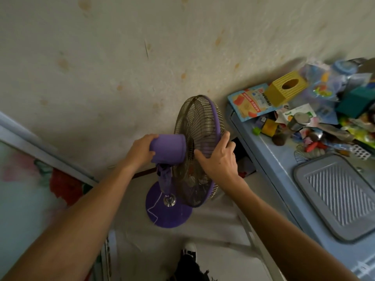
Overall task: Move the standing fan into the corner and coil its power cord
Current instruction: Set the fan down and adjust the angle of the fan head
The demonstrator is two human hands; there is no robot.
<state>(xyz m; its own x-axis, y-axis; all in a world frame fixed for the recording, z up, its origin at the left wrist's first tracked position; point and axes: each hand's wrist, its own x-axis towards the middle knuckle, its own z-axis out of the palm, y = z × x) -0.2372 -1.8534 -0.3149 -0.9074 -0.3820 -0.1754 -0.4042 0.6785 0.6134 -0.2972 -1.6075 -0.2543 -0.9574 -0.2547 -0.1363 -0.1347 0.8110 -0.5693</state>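
Note:
A purple standing fan [199,126] with a wire cage stands on its round purple base [168,211] close to the wall, between a bed on the left and a blue table on the right. My left hand [142,150] grips the purple motor housing [169,148] at the back of the fan head. My right hand [220,157] holds the purple rim of the cage from the right side. A thin white cord [155,203] trails across the base. The plug end is out of sight.
A blue table [280,171] to the right carries a grey tray [336,195], a yellow tissue box [284,89], a printed box [251,102] and several small items. A bed with floral bedding [30,179] is at the left. My shoe [189,249] is below the fan.

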